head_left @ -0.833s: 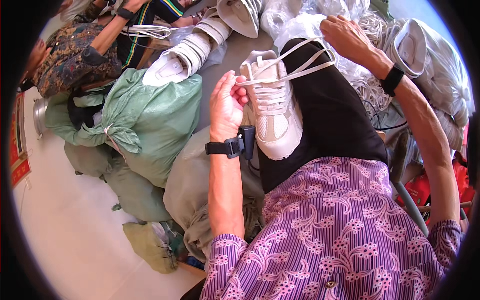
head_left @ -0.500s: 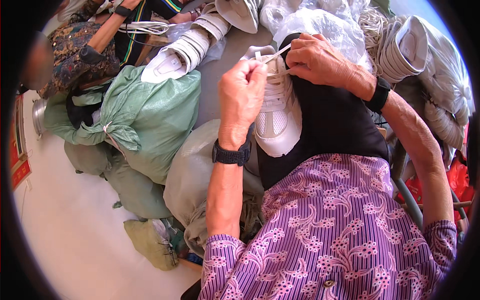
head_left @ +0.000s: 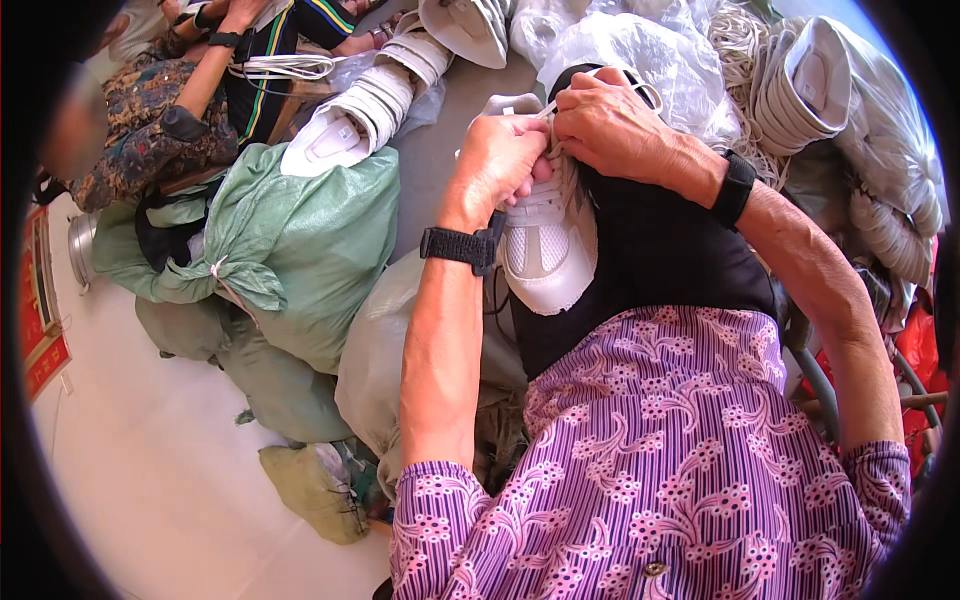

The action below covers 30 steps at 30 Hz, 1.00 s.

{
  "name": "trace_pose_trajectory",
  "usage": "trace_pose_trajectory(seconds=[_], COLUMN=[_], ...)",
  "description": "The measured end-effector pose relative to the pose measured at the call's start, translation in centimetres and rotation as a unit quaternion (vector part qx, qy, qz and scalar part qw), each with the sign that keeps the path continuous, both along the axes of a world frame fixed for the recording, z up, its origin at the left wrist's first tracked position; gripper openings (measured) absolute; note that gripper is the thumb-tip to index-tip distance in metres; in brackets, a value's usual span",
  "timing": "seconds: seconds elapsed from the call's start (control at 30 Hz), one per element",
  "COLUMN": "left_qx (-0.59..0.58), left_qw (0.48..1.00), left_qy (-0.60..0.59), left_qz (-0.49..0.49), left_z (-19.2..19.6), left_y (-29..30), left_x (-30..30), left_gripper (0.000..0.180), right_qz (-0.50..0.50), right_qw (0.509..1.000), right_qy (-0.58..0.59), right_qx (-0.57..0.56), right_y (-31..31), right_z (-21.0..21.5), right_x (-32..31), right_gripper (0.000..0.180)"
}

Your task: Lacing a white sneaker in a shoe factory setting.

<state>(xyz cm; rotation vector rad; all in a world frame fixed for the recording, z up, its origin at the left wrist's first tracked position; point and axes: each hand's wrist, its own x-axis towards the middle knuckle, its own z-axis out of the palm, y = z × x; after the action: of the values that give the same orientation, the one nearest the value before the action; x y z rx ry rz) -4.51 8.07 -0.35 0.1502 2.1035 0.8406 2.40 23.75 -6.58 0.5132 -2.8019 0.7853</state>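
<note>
A white sneaker (head_left: 545, 258) with mesh panels rests on my black-trousered thigh, toe toward me. My left hand (head_left: 500, 160) is closed over the upper part of its lacing, fingers pinched near the tongue. Close beside it, my right hand (head_left: 610, 120) pinches the white shoelace (head_left: 648, 94), which loops out over the back of the fingers. Both hands meet at the top eyelets and hide most of the upper laces there. Each wrist wears a black strap.
A tied green sack (head_left: 310, 240) and other sacks lie to my left. Stacked shoe uppers (head_left: 350, 115) rest beyond it, with more uppers (head_left: 800, 95) and a bundle of laces (head_left: 740, 50) at far right. Clear plastic bags (head_left: 640, 60) lie ahead. Another person works at far left.
The lace was stretched taut between my hands; now my hands have come together at the top eyelets. My left hand has turned inward over the laces, and the lace end loops loosely.
</note>
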Motion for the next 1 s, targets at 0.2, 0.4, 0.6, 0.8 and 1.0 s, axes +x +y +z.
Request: trace_pose_trajectory(seconds=[0.2,0.4,0.6,0.8,1.0], left_qx=[-0.074,-0.053,0.013,0.082,0.173], left_qw=[0.994,0.994,0.979,0.909,0.947], left_qy=[-0.010,-0.009,0.123,0.386,0.268], left_qz=[-0.082,-0.093,-0.160,-0.136,0.034], left_z=[-0.3,-0.1,-1.6,-3.0,-1.3], left_y=[1.0,0.3,-0.2,-2.0,-3.4], left_x=[-0.5,-0.5,0.0,1.8,2.5], left_gripper=[0.020,0.014,0.016,0.013,0.012], right_qz=[-0.004,-0.013,-0.021,-0.025,0.103], right_qw=[1.000,1.000,0.999,0.863,0.410], right_qy=[0.004,0.002,-0.009,-0.230,-0.327], right_qx=[-0.013,-0.008,-0.039,-0.450,-0.845], right_y=[0.0,-0.3,0.4,3.6,5.6], right_z=[-0.3,-0.4,0.4,3.1,0.9], right_x=[0.1,0.5,0.6,1.2,1.3], right_gripper=[0.005,0.008,0.011,0.040,0.057])
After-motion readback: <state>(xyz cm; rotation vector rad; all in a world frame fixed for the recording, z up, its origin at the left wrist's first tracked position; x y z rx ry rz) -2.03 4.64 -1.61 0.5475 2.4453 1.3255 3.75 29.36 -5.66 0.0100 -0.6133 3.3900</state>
